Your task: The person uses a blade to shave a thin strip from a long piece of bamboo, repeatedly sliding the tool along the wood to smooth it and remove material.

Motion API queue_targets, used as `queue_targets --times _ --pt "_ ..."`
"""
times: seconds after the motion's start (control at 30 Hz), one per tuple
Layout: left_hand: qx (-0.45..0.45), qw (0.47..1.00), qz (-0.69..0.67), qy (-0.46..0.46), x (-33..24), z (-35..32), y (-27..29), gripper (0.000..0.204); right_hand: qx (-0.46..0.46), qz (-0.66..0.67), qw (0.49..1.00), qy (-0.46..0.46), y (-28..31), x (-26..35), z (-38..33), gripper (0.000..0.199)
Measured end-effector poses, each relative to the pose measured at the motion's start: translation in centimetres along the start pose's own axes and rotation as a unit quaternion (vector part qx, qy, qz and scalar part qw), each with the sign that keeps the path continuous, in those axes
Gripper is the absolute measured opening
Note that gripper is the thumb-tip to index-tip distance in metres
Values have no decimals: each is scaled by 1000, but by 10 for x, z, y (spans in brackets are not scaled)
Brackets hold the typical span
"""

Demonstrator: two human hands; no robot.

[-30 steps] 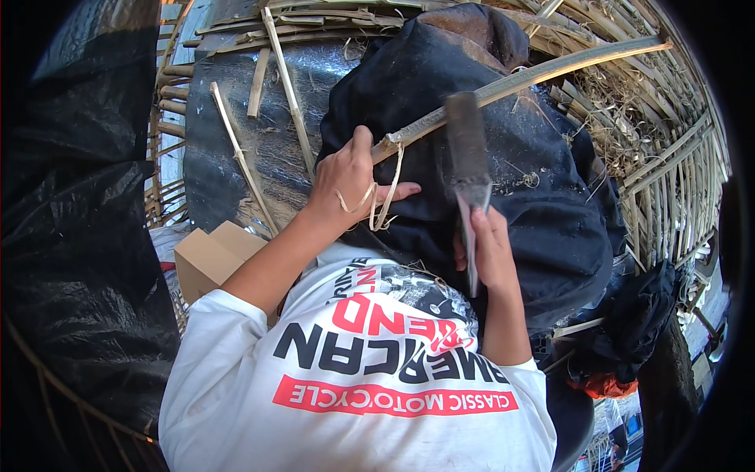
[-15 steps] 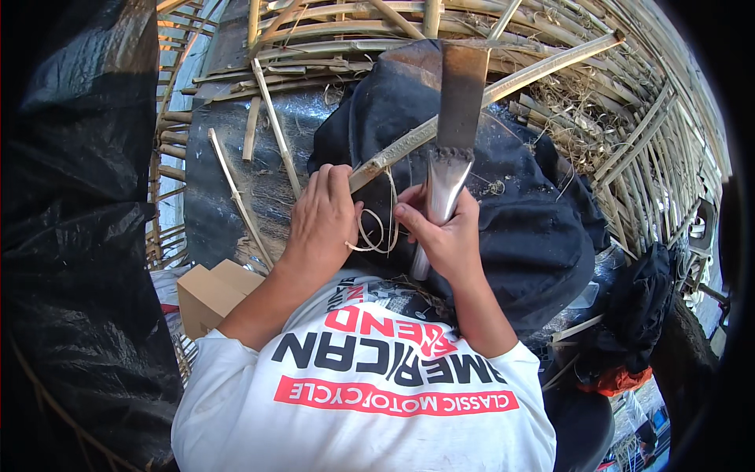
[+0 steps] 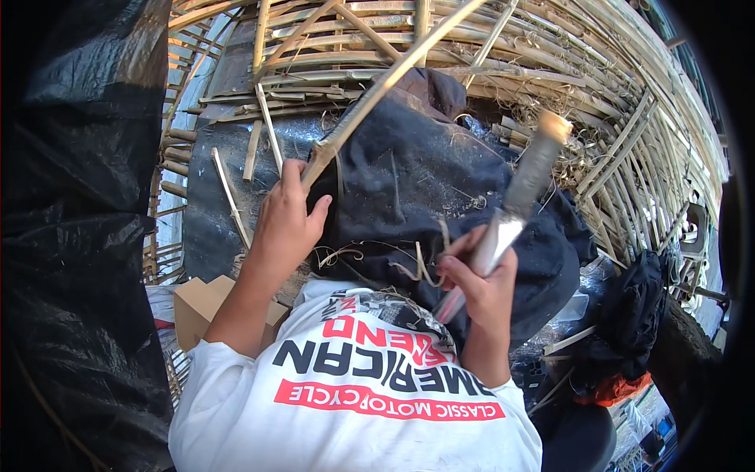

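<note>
My left hand [image 3: 285, 216] is closed round the lower end of a long bamboo strip [image 3: 385, 82], which slants up and away to the right. In my right hand [image 3: 484, 279] is a broad-bladed knife [image 3: 528, 177] with a shiny metal handle, its blade pointing up and smeared by motion. A thin, curled bamboo shaving [image 3: 421, 267] hangs by the right fingers; whether they pinch it I cannot tell. Dark cloth [image 3: 393, 197] lies over my lap beneath both hands, with another curled shaving [image 3: 342, 256] on it near my left wrist.
Split bamboo strips [image 3: 543, 55] are stacked along the far side and right. A few loose strips [image 3: 230, 197] lean at left. A cardboard box [image 3: 200, 303] stands beside my left forearm. Black plastic sheeting [image 3: 75, 197] hangs at far left; a dark bundled cloth [image 3: 633, 315] lies right.
My right hand has moved right and down with the knife, away from the bamboo strip. My left hand has shifted left and lower, and the strip now points more steeply away.
</note>
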State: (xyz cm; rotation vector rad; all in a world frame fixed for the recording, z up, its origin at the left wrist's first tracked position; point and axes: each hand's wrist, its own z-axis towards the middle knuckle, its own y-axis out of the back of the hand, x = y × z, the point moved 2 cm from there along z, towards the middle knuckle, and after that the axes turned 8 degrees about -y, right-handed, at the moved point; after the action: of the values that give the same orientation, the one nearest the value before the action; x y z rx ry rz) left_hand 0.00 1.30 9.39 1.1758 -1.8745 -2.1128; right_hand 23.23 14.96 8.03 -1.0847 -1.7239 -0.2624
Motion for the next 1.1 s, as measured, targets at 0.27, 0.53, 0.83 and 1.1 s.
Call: queue_targets --times 0.27,0.53,0.83,1.1 --pt "0 985 -170 27 -32 13 17 36 -503 -282 789 212 196 58 -62 39" --pt "-65 987 20 -144 -23 15 -23 44 -549 -464 672 179 238 32 -97 43" --pt "-50 983 75 -157 -15 10 -33 55 -312 -205 925 68 134 8 -23 18" --pt "4 986 109 -129 36 -1 -59 66 -89 -135 986 42 90 -8 26 13"
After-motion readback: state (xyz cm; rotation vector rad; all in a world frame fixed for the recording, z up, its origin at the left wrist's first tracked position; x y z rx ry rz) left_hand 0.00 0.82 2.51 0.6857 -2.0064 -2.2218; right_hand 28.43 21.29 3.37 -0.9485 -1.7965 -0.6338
